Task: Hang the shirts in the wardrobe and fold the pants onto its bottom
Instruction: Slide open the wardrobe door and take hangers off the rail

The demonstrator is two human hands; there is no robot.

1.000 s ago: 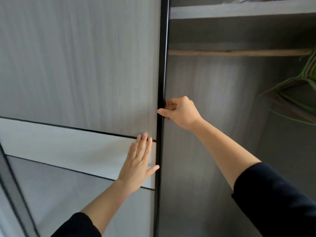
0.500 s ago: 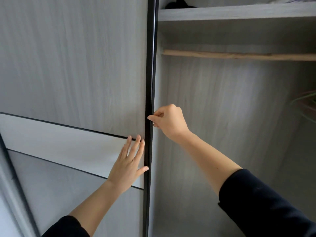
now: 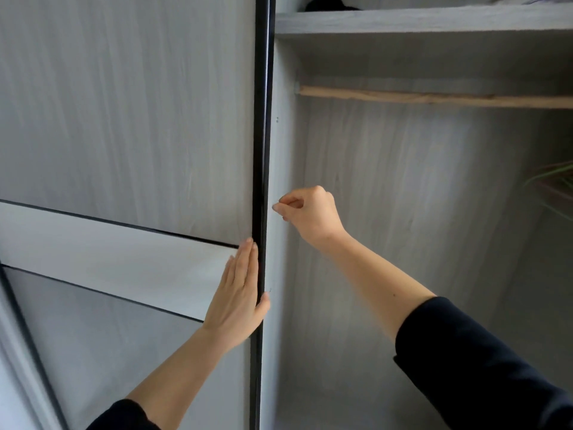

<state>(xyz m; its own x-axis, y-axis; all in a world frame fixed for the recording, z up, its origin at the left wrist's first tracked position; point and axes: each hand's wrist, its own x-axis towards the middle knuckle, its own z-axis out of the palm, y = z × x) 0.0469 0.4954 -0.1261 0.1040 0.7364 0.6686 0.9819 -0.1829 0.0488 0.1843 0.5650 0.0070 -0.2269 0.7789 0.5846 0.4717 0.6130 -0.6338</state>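
Two hands, left hand (image 3: 237, 297) flat against sliding door (image 3: 124, 119), right hand (image 3: 311, 212) curled.

Your sliding door (image 3: 124, 103) is a matt, pale grey wood-grain laminate, its grain running top to bottom, crossed by a smoother, plainer white band (image 3: 108, 259) that carries a soft sheen. The door's edge strip (image 3: 262, 119) looks like black metal or plastic — glossy enough to catch a highlight along its length. Inside the wardrobe (image 3: 403, 228), the back panel and the shelf (image 3: 434, 21) share the same matt grey grain. The hanging rail (image 3: 434, 97) is bare, light wood, unpainted and slightly rough-looking. Your sleeves (image 3: 480, 367) are dark cloth — matt, soft, without any shine.
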